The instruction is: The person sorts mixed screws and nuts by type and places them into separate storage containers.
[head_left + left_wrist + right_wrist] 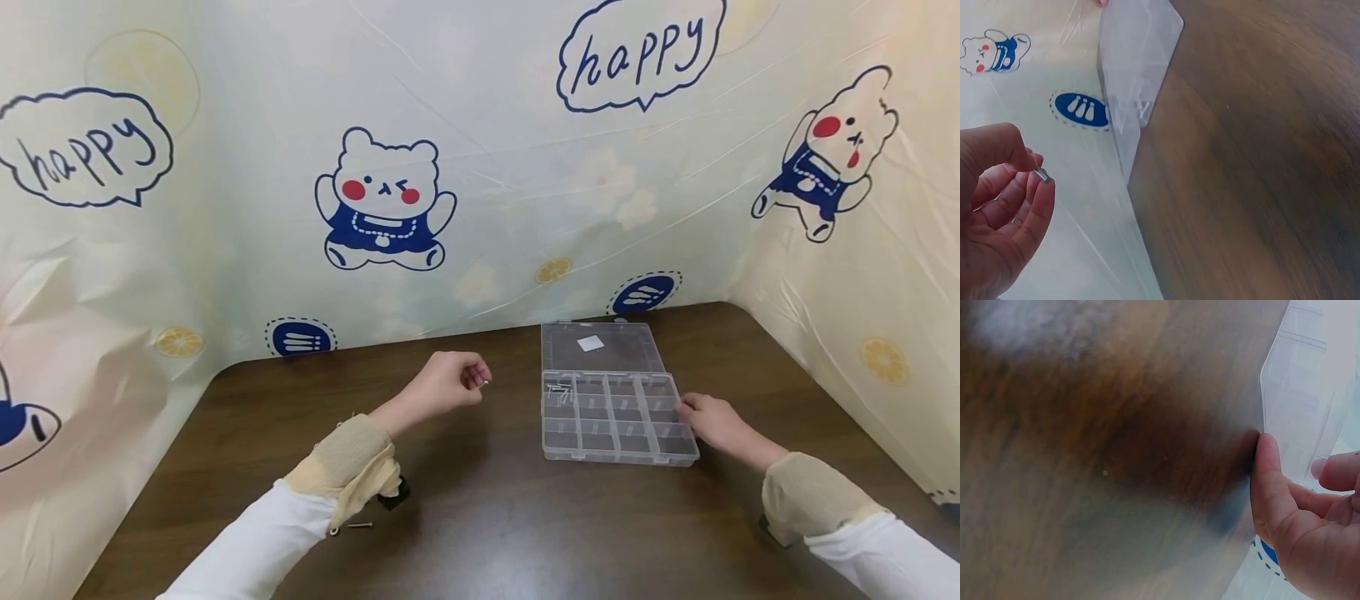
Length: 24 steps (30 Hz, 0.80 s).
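My left hand (448, 379) pinches a small silver metal piece (1042, 174) between thumb and forefinger, above the table to the left of a clear plastic compartment box (618, 457). Most of that piece is hidden by the fingers, so its kind is unclear. The box stands with its lid (626, 354) laid back. Several silver screws (559, 389) lie in its back left compartment. At the box's right side, my right hand (716, 423) grips the edge, the thumb (1337, 473) on one side and a finger (1267, 453) on the other.
Near the left sleeve, a screw (361, 525) and a small ring-shaped piece (334, 532) lie on the brown wooden table (510, 533). A white label (590, 342) shows on the lid. Behind the table hangs a printed curtain (495, 208), which also encloses both sides.
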Each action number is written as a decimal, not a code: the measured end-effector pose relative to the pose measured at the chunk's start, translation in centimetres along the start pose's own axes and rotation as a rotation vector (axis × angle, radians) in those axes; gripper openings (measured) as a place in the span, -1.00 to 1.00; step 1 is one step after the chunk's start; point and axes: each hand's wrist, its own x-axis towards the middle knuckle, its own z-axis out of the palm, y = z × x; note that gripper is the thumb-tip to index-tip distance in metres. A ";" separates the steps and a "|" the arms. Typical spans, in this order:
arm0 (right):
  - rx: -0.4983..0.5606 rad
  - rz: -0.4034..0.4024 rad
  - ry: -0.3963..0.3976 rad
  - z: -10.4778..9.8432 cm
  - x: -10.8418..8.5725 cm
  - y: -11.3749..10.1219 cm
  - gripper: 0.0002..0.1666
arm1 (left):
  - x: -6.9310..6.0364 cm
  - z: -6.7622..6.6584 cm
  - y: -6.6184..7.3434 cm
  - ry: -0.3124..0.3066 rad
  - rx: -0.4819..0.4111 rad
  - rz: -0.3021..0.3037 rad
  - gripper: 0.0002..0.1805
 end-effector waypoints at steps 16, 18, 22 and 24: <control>0.003 0.014 -0.008 0.1 0.1 -0.1 -0.55 | 4.0 4.2 2.5 -0.038 0.001 0.114 -0.83; 0.002 0.016 -0.011 0.1 0.1 -0.1 -0.55 | 4.4 4.7 2.6 -0.041 -0.001 0.121 -0.83; 0.003 0.024 -0.018 0.0 0.1 -0.1 -0.54 | 5.1 5.5 2.7 -0.062 -0.021 0.131 -0.84; 0.007 0.025 -0.018 0.0 0.1 -0.1 -0.54 | 5.7 6.2 2.1 -0.064 -0.020 0.163 -0.83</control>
